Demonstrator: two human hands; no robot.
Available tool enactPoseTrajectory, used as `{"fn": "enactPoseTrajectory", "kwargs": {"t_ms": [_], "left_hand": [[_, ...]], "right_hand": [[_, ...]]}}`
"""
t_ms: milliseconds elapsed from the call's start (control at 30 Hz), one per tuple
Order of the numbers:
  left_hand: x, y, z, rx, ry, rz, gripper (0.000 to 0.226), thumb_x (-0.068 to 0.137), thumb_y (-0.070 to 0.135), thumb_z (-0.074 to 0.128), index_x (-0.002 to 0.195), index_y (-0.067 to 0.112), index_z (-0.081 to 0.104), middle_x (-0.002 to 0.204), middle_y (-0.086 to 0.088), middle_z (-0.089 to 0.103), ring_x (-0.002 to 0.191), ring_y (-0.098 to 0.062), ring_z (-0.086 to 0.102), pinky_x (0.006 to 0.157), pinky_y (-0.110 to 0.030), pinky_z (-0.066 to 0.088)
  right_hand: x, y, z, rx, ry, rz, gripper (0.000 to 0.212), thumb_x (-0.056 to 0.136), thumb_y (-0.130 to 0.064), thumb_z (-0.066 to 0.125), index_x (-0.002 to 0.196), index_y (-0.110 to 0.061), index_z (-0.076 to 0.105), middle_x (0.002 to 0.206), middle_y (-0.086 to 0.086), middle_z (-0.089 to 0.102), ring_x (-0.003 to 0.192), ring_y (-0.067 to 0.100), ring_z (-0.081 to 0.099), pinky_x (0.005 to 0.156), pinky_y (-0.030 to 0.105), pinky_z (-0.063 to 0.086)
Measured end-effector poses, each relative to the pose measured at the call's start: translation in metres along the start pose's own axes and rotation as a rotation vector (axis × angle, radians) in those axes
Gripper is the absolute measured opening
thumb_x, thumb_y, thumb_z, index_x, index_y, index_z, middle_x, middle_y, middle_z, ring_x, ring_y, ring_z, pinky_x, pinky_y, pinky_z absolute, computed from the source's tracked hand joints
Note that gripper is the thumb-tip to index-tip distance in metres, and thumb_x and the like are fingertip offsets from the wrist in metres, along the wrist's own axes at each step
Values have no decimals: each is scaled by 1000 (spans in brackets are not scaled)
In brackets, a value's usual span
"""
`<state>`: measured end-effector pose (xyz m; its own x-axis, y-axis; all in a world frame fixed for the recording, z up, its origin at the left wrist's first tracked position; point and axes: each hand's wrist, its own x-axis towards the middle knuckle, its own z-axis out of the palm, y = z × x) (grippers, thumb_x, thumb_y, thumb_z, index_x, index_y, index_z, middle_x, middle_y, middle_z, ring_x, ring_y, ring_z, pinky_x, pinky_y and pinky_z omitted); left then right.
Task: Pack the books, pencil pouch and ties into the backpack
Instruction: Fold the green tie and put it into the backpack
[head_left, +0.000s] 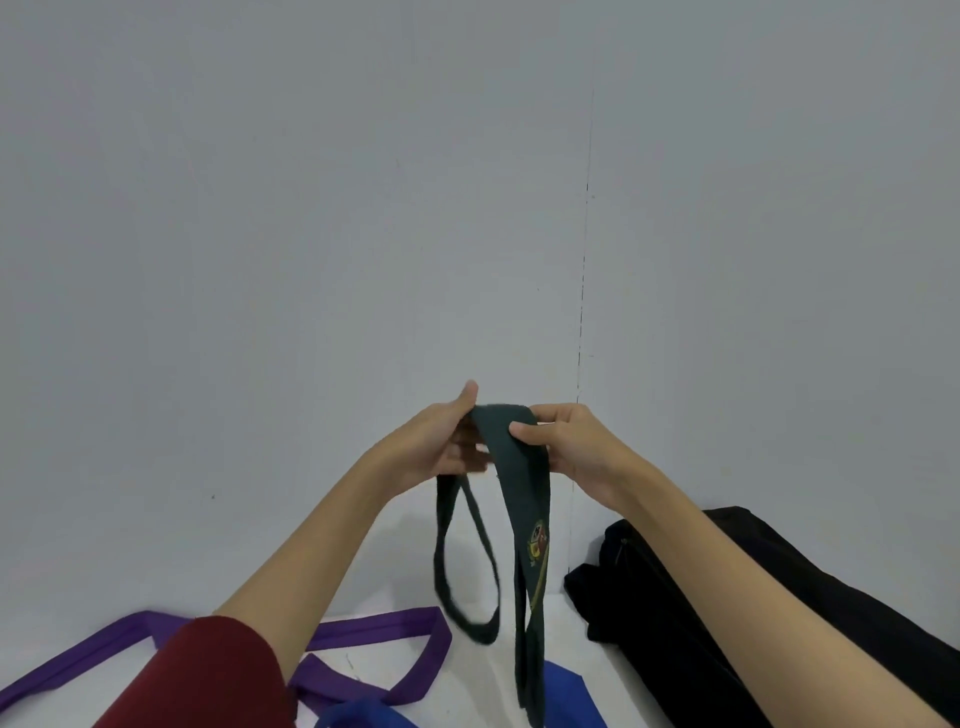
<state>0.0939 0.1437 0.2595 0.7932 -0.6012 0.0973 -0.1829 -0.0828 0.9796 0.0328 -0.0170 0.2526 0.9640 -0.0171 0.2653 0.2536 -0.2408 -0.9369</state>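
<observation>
A: What is held by the hands?

B: The dark green tie (519, 467) is pinched at its folded top by both, the left hand (441, 441) on one side and the right hand (576, 447) on the other, fingers curled on the cloth, above the white worktop (467, 686).

A: What could go wrong?

B: The long hanging ends and loop could be dragged over the purple tie (374, 629) and blue tie (561, 691) lying near the front edge, or caught on the rim of the black backpack (675, 613) at the right edge.

A: What is hidden?

B: The backpack's opening cannot be made out. Books and pouch are not seen; the blue tie is cut off below.
</observation>
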Motion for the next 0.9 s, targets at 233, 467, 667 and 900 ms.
{"fn": "enactPoseTrajectory", "kwargs": {"t_ms": [233, 467, 667, 900], "left_hand": [[-2, -26, -16, 266, 132, 134, 35, 91, 50, 50, 96, 16, 58, 102, -3, 62, 93, -12, 63, 77, -27, 54], [5, -20, 6, -22, -130, 273, 56, 73, 3, 59, 127, 18, 51, 118, 0, 64, 110, -17, 61, 89, -27, 50], [13, -22, 28, 96, 47, 289, 20, 99, 14, 45, 105, 17, 64, 105, -2, 70, 99, -17, 66, 88, -28, 52], [17, -21, 36, 274, 450, 477, 31, 96, 3, 42, 106, 17, 68, 94, 7, 68, 92, -14, 62, 81, -28, 51]], "right_hand": [[3, -16, -1, -64, 15, -12, 23, 94, -14, 55, 110, -2, 66, 99, 7, 69, 89, 19, 61, 85, 33, 49], [1, -22, -7, -31, -17, -35, 22, 94, -16, 55, 107, -3, 67, 99, 9, 68, 91, 21, 60, 85, 38, 50], [-4, -27, -19, 4, -51, -8, 16, 93, -13, 55, 96, -6, 70, 89, 4, 67, 80, 17, 59, 74, 28, 48], [-8, -18, -19, -54, 22, 63, 14, 91, -12, 58, 78, -12, 65, 71, -2, 63, 69, 13, 56, 65, 25, 45]]}}
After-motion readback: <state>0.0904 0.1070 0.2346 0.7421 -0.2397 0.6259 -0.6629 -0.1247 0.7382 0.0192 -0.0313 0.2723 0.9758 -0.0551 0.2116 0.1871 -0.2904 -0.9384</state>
